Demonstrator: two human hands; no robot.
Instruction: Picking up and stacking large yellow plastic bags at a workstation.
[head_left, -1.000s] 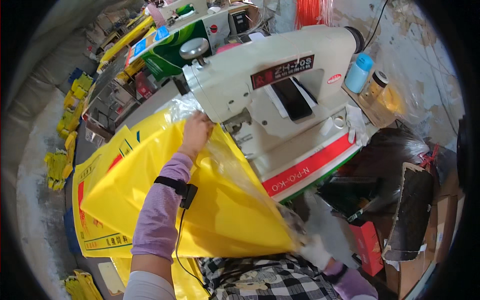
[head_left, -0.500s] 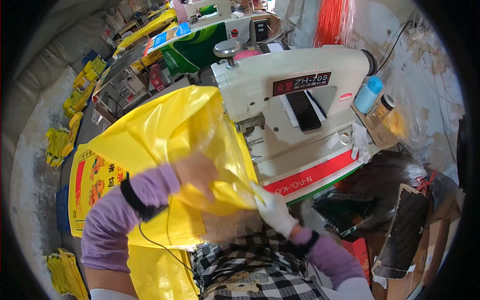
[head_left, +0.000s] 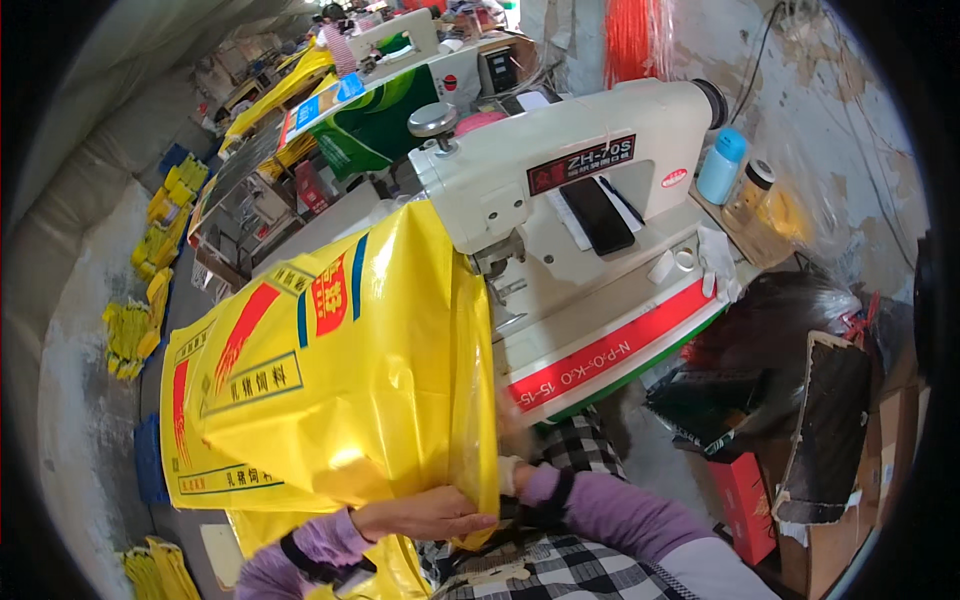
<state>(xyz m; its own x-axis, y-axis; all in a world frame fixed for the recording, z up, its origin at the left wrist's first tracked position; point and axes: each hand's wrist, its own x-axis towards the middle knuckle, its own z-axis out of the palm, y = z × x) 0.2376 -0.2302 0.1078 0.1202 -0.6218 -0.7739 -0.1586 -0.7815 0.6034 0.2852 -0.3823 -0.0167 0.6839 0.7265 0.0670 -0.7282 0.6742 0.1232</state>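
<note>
A large yellow woven bag (head_left: 390, 330), printed in red and blue, lies spread to the left of a white sewing machine (head_left: 580, 150). Its right edge reaches the needle area and runs down toward my body. My left hand (head_left: 430, 515), bare, grips the bag's near corner with its fingers pressed against the edge. Beyond that corner, my right hand (head_left: 512, 450) is beside the bag's right edge, in front of the machine bed. It is blurred and partly hidden, with a bit of white glove showing at the wrist; its fingers cannot be made out.
On the machine bed lie a black phone (head_left: 597, 215) and a pen. A light-blue bottle (head_left: 722, 166) and a jar (head_left: 750, 190) stand at the right. Red thread (head_left: 633, 40) hangs behind. Boxes and a red carton (head_left: 742, 505) sit low right; folded yellow bundles (head_left: 125, 338) line the left.
The bag has swung from a crumpled, lifted state to lying flatter, printed side up. My left hand has moved down to its near corner. My right hand is now blurred beside the edge.
</note>
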